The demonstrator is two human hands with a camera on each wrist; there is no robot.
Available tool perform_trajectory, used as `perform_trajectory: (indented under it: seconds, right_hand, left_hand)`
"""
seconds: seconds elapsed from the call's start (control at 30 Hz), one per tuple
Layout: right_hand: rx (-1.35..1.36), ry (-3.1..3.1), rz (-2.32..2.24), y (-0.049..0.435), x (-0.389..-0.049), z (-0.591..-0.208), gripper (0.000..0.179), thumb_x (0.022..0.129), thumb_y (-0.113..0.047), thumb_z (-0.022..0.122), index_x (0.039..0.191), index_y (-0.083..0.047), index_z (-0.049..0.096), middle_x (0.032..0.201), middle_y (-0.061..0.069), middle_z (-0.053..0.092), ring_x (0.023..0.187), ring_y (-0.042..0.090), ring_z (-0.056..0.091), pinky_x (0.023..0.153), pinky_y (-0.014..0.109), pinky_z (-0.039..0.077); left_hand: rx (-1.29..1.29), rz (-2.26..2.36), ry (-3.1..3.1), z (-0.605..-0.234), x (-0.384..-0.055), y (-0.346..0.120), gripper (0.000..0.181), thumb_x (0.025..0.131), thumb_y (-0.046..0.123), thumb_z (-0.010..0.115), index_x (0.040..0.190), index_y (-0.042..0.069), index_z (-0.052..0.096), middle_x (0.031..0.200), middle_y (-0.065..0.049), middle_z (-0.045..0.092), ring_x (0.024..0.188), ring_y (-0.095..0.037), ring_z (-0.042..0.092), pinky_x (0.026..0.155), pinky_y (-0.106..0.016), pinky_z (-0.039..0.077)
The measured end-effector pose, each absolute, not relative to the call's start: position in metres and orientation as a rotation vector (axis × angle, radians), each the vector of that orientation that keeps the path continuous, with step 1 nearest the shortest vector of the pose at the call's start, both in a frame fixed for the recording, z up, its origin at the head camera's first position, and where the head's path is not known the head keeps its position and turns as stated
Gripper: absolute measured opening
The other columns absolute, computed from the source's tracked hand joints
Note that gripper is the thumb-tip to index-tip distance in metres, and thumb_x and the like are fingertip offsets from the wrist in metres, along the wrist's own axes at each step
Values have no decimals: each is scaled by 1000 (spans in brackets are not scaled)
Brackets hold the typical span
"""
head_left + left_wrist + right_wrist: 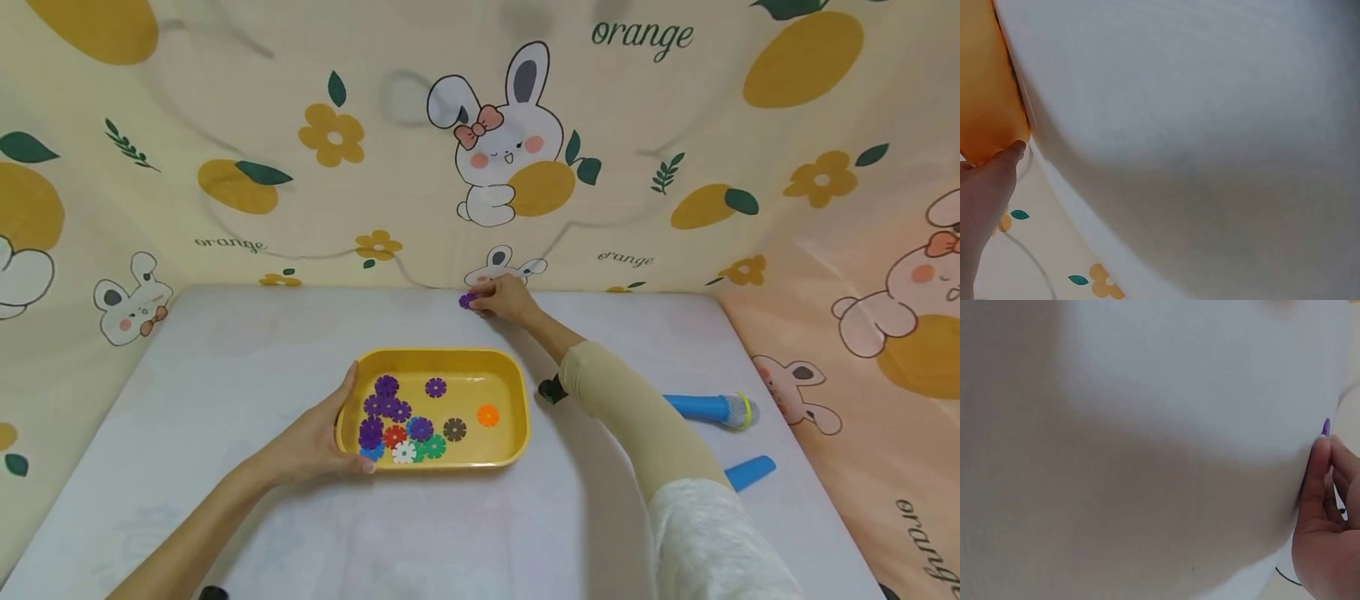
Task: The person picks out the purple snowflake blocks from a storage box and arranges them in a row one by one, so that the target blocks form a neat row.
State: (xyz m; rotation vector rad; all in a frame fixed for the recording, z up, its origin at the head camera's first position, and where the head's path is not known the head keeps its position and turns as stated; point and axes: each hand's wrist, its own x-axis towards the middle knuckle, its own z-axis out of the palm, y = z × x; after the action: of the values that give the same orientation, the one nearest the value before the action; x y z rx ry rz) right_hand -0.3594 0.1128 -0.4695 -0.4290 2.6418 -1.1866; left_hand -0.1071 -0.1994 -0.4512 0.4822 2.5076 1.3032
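Head cam looks fwd & down from above: most of tabletop (232,325) + printed backdrop (405,175). L wrist cam, close by L hand (315,442), shares yellow tray (468,367) w/ head view; R wrist cam, near R hand (512,300), shares purple piece (466,301).

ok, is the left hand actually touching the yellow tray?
Touching. Head view shows the left hand gripping the yellow tray at its left end, thumb against the near-left corner.

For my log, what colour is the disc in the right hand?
Purple. The disc in the right hand shows best in the head view.
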Motion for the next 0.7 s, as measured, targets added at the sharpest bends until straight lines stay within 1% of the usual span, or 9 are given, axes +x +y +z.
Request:
perform_trajectory:
  seconds: [0.03, 0.1, 0.13, 0.17, 0.23, 0.33, 0.43, 0.57, 0.7]
  right_hand:
    - [-421, 2620, -1207, 113, -359, -469, 28, 90, -17, 75, 115, -4, 75, 93, 11, 76, 73, 20, 72, 66, 23, 57]
    - [-421, 2610, -1222, 115, -358, -468, 28, 91, -16, 74, 116, -4, 74, 87, 11, 76, 67, 16, 69, 60, 19, 54]
    - [-429, 2607, -1230, 116, -358, -467, 29, 91, -16, 74, 117, -4, 73, 87, 10, 76, 67, 14, 67, 60, 17, 52]
    - [-437, 2615, -1232, 117, -357, -465, 29, 91, -16, 74, 118, -4, 73, 88, 9, 76, 72, 10, 67, 59, 16, 51]
    - [-467, 2608, -1265, 118, -354, -461, 30, 91, -16, 73, 118, -4, 73, 90, 9, 76, 75, 12, 67, 61, 17, 51]
    - [-522, 2567, -1340, 119, -345, -452, 31, 91, -14, 73, 119, -2, 72, 94, 11, 76, 82, 19, 70, 70, 23, 58]
    - [-556, 2475, -1439, 120, -333, -442, 33, 91, -13, 73, 121, 1, 70, 94, 14, 75, 80, 29, 72, 78, 38, 61]
    - [-584, 2398, -1472, 124, -317, -432, 37, 92, -18, 73, 122, 2, 69, 95, 11, 75, 83, 31, 72, 83, 48, 58]
    - [-612, 2359, -1450, 129, -294, -420, 35, 92, -20, 73, 120, 0, 70, 99, 8, 75, 86, 31, 71, 86, 49, 57]
  left_hand:
    - [485, 1305, 2507, -451, -107, -199, 138, 68, 39, 91, 159, 9, -8, 163, -24, 7, 145, -48, 18, 114, -59, 23]
    - [488, 1303, 2508, -451, -108, -199, 138, 68, 38, 91, 159, 9, -8, 163, -24, 8, 145, -48, 19, 114, -59, 24]
    - [489, 1297, 2509, -450, -108, -199, 138, 68, 38, 91, 159, 9, -9, 163, -24, 7, 145, -48, 18, 114, -59, 24]
    - [485, 1294, 2513, -450, -108, -200, 138, 68, 39, 91, 159, 9, -8, 163, -24, 7, 145, -48, 18, 114, -58, 23]
    - [478, 1292, 2514, -450, -108, -200, 138, 67, 39, 91, 159, 10, -9, 163, -23, 7, 146, -47, 18, 115, -58, 23]
    - [468, 1288, 2519, -449, -109, -201, 138, 67, 39, 91, 159, 11, -9, 164, -22, 6, 146, -47, 18, 115, -58, 23]
    - [471, 1283, 2522, -449, -109, -201, 138, 68, 40, 91, 159, 11, -9, 164, -22, 6, 146, -47, 18, 115, -58, 24]
    - [490, 1283, 2522, -450, -109, -201, 138, 68, 41, 91, 159, 9, -9, 164, -21, 6, 146, -47, 19, 114, -58, 25]
    - [498, 1286, 2515, -450, -108, -201, 138, 68, 41, 90, 159, 10, -9, 164, -21, 5, 146, -47, 19, 114, -59, 25]
